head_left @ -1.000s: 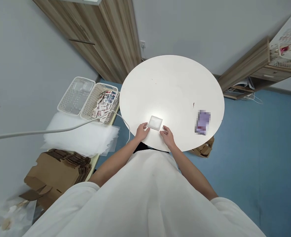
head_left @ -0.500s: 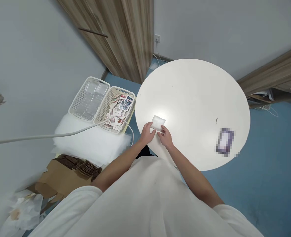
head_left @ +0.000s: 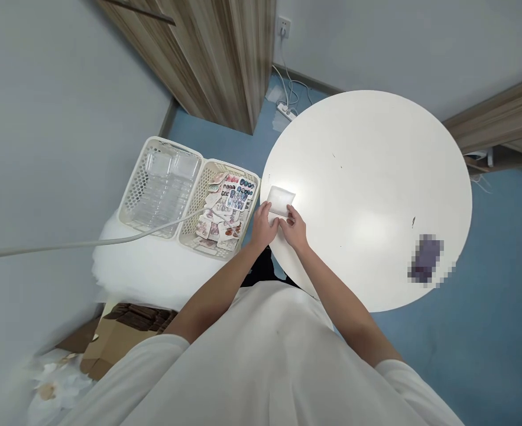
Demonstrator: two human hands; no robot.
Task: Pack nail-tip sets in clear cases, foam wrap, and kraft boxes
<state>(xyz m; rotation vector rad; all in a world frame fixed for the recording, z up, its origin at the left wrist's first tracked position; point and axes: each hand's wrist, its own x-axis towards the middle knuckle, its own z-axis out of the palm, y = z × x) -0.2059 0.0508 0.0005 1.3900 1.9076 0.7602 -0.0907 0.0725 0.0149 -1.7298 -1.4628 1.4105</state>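
Note:
A small, flat, whitish rectangular packet [head_left: 281,200] is at the near left edge of the round white table [head_left: 376,165]. It looks translucent, and its contents cannot be made out. My left hand [head_left: 263,226] grips its lower left corner, fingers along the side and thumb pointing inward. At the lower right corner, my right hand [head_left: 294,227] holds it with bent fingers. The two thumbs nearly meet just below the packet's near edge.
Left of the table, one white basket [head_left: 130,195] holds clear plastic boxes and another [head_left: 190,234] holds cards of press-on nails. White foam sheets [head_left: 149,272] lie before them, near cardboard [head_left: 110,343]. A white cable [head_left: 110,241] crosses in front. A blurred-out object [head_left: 426,258] rests at the table's right.
My view has shifted, so the table appears further right and the baskets look nearer. Both hands keep hold of the packet, which now shows a flatter, more evenly white face.

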